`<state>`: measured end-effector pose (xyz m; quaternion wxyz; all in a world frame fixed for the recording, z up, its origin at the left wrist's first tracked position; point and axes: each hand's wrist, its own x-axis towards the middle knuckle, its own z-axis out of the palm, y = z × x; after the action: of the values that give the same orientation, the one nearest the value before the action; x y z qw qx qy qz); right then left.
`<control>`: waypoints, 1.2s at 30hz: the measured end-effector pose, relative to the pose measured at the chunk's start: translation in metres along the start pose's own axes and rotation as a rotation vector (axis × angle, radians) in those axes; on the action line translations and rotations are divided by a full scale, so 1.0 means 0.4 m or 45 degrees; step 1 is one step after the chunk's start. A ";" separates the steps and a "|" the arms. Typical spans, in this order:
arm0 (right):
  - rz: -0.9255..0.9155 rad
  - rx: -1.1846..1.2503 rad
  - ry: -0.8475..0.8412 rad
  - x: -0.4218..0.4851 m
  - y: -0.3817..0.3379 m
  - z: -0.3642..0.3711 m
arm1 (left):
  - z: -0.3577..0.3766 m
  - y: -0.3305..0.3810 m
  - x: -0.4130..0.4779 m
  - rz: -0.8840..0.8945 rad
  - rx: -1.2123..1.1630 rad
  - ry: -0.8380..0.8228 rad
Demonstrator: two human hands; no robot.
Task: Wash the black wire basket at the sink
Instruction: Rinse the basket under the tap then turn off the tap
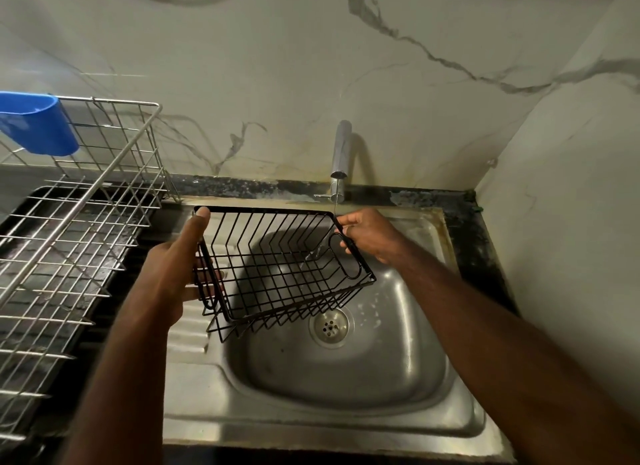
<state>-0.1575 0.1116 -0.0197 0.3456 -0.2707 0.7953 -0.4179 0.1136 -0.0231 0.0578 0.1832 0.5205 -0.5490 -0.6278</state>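
Black wire forms the basket (280, 274), and it hangs between the two grips above the bowl of the steel sink (346, 378). The left grip (169, 267) is clamped on the left end of the basket: the thumb lies along the rim up to the far corner, and the fingers curl around the end wires from outside. The right grip (370, 236) is closed on the rim of the right end, close to its far corner, with the fingers pinching the wire. The basket is tilted, with its open top turned toward the person and its near lower edge low over the bowl; I cannot tell if this edge touches the steel. Just beyond the right grip stands the tap (341, 153), and a thin stream of water (335, 208) falls from it past the fingers onto the right end. Below the right grip, in the bottom of the bowl, is the round drain (331, 326). Outward from the left grip, a metal dish rack (86, 205) stands on the counter (474, 229), and a blue container (38, 125) hangs on its far side.
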 end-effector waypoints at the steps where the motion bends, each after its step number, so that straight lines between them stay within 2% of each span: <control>1: -0.002 -0.012 -0.002 -0.001 -0.003 0.000 | 0.000 0.002 -0.002 -0.003 0.001 -0.004; 9: -0.022 -0.088 0.018 -0.023 -0.024 -0.026 | 0.009 0.011 -0.005 -0.001 0.014 -0.018; 15: -0.023 -0.139 -0.010 -0.048 -0.021 -0.073 | 0.028 -0.007 0.008 -0.080 -0.001 -0.070; 24: -0.047 -0.173 0.029 -0.082 -0.030 -0.127 | 0.065 -0.018 0.013 -0.171 -0.059 -0.106; 33: -0.045 -0.250 0.098 -0.093 -0.029 -0.173 | 0.121 -0.027 0.013 -0.132 -0.154 -0.135; 36: -0.070 -0.253 0.102 -0.090 -0.042 -0.167 | 0.110 -0.032 0.020 -0.182 -0.136 -0.131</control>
<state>-0.1851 0.1610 0.0337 0.2732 -0.3085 0.8384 -0.3569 0.0773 -0.0033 0.0366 0.1370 0.5150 -0.4848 -0.6935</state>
